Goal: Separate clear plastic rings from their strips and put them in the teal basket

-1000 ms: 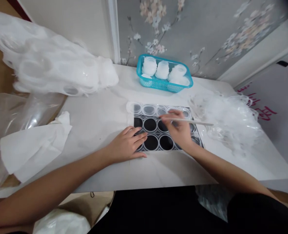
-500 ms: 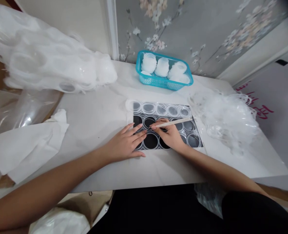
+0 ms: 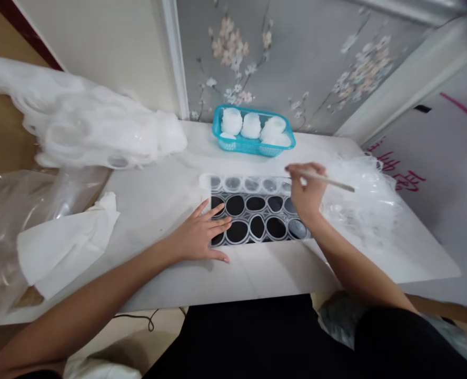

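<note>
A clear plastic sheet of round cups (image 3: 257, 210) lies over a black backing in the middle of the white table (image 3: 158, 200). My left hand (image 3: 201, 237) rests flat on the sheet's left end, fingers spread. My right hand (image 3: 306, 192) is raised above the sheet's right end, pinching a thin wooden stick (image 3: 328, 180) that points to the right.
A blue basket (image 3: 252, 131) with stacks of white cups stands at the back. Piles of clear punched plastic lie at the right (image 3: 363, 202) and back left (image 3: 91, 129). White paper (image 3: 59, 242) and a plastic bag hang over the left edge.
My right hand has lifted from the sheet's middle and swung to its right end with the stick. My left hand has stayed put. The view has tilted up.
</note>
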`<state>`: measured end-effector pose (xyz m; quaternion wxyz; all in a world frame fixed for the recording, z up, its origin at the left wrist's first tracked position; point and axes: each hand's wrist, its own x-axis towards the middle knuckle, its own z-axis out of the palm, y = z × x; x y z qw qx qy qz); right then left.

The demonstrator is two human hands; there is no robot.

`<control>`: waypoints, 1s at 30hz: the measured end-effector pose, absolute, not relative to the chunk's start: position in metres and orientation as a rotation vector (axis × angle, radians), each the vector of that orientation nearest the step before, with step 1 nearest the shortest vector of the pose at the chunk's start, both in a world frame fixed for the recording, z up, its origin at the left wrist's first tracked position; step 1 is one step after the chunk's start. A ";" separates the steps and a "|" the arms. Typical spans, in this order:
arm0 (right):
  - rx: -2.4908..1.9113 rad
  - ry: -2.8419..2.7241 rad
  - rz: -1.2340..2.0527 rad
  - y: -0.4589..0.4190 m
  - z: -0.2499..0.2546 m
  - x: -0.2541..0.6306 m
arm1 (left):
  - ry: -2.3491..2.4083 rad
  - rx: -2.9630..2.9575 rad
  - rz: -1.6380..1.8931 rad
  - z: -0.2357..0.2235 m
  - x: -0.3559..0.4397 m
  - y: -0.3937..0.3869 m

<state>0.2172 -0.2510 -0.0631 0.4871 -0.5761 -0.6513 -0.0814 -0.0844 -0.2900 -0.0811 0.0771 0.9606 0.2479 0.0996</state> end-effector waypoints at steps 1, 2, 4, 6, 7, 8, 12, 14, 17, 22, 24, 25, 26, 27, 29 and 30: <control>-1.376 -1.647 -0.074 -0.259 -0.066 0.220 | 0.764 2.888 0.321 -0.080 -0.082 -0.290; -1.345 -1.715 0.062 -0.268 -0.072 0.220 | 0.779 2.902 0.347 -0.078 -0.078 -0.290; -1.309 -1.791 0.289 -0.286 -0.083 0.211 | 0.772 2.939 0.375 -0.074 -0.066 -0.292; -1.292 -1.790 0.450 -0.297 -0.092 0.199 | 0.736 2.984 0.364 -0.072 -0.050 -0.295; -1.286 -1.779 0.510 -0.299 -0.094 0.194 | 0.728 3.004 0.351 -0.072 -0.042 -0.296; -1.279 -1.771 0.557 -0.299 -0.095 0.191 | 0.736 3.020 0.334 -0.072 -0.035 -0.297; -1.267 -1.759 0.655 -0.295 -0.093 0.188 | 0.801 3.041 0.301 -0.077 -0.017 -0.298; -1.281 -1.719 0.648 -0.295 -0.094 0.190 | 0.801 3.045 0.307 -0.081 -0.016 -0.297; -1.299 -1.703 0.596 -0.297 -0.097 0.190 | 0.784 3.063 0.309 -0.084 -0.019 -0.295; -1.320 -1.791 0.563 -0.299 -0.100 0.189 | 0.747 3.070 0.279 -0.086 -0.021 -0.294; -1.323 -1.797 0.553 -0.300 -0.100 0.189 | 0.743 3.063 0.281 -0.087 -0.021 -0.294; -1.325 -1.792 0.546 -0.301 -0.100 0.189 | 0.744 3.059 0.285 -0.087 -0.020 -0.294; -1.329 -1.783 0.542 -0.301 -0.100 0.190 | 0.745 3.056 0.287 -0.088 -0.020 -0.294; -1.333 -1.774 0.540 -0.301 -0.100 0.190 | 0.747 3.056 0.286 -0.088 -0.020 -0.294; -1.342 -1.761 0.545 -0.302 -0.101 0.190 | 0.747 3.061 0.282 -0.089 -0.021 -0.294; -1.345 -1.760 0.550 -0.302 -0.101 0.190 | 0.747 3.065 0.278 -0.089 -0.021 -0.294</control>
